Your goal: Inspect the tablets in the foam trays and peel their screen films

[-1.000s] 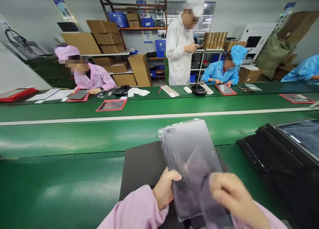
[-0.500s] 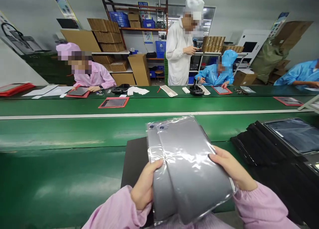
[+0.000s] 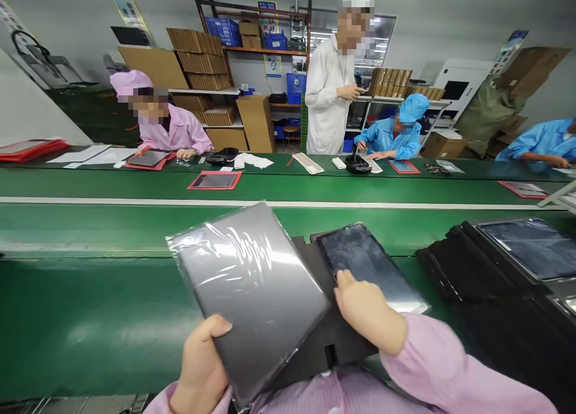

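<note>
My left hand (image 3: 202,363) grips a grey tablet (image 3: 256,288) in a clear plastic sleeve, its back facing up and tilted, thumb on top near the lower left edge. To the right, my right hand (image 3: 366,309) has its fingers curled at the left edge of a second sleeved tablet (image 3: 360,252), whose dark screen faces up. That tablet lies over a black sheet with notches (image 3: 310,354), which is partly hidden under the left tablet. The fingertips of my right hand are partly hidden.
A stack of black sleeves (image 3: 468,270) with a screen-up tablet (image 3: 531,246) on it stands at the right. Beyond the white line (image 3: 112,201) on the green bench (image 3: 112,318), red-framed panels (image 3: 215,180) lie about. Several co-workers are across the bench.
The two tablets, held overlapped in both hands before, are now apart. The left one has moved left with my left hand; the right one shows its screen, with my right hand beside it.
</note>
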Action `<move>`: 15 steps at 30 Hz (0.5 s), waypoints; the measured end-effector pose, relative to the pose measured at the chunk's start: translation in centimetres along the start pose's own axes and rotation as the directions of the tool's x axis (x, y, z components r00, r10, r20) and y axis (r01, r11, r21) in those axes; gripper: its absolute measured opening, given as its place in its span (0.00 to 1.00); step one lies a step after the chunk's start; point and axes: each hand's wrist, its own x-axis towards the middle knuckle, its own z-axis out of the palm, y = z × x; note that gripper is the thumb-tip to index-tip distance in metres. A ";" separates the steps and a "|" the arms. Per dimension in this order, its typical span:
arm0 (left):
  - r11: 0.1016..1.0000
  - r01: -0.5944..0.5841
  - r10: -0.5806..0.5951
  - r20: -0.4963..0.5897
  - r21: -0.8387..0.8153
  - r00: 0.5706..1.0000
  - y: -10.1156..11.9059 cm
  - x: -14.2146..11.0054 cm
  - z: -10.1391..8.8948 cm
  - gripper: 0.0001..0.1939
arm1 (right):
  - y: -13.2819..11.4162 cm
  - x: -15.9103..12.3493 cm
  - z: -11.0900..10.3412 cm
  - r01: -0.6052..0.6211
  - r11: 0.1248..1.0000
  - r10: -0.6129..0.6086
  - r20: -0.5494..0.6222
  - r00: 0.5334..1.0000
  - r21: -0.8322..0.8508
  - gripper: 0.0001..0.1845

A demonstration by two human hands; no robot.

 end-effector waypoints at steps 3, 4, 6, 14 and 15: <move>0.999 0.030 -0.030 0.020 0.019 0.999 -1.2 -0.4 0.8 0.08 | -0.3 1.0 0.8 0.133 0.977 -0.134 -0.005 0.991 0.168 0.14; 1.000 0.011 -0.012 0.052 0.019 0.999 -1.6 -0.3 0.9 0.10 | 0.0 1.2 0.6 0.154 0.949 -0.157 -0.012 0.988 0.275 0.18; 0.999 -0.040 0.037 0.130 0.018 0.991 -2.4 -0.1 1.1 0.13 | 1.2 1.5 -0.1 0.164 0.828 -0.183 -0.018 0.983 0.536 0.19; 0.997 -0.073 0.065 0.278 0.016 0.958 -4.2 0.2 2.9 0.14 | 3.5 1.6 -1.9 0.385 0.800 -0.276 -0.288 0.917 0.460 0.21; 0.996 -0.083 0.075 0.281 0.018 0.957 -4.4 0.1 3.3 0.14 | 2.8 1.2 -1.7 0.402 0.822 -0.278 -0.332 0.901 0.404 0.21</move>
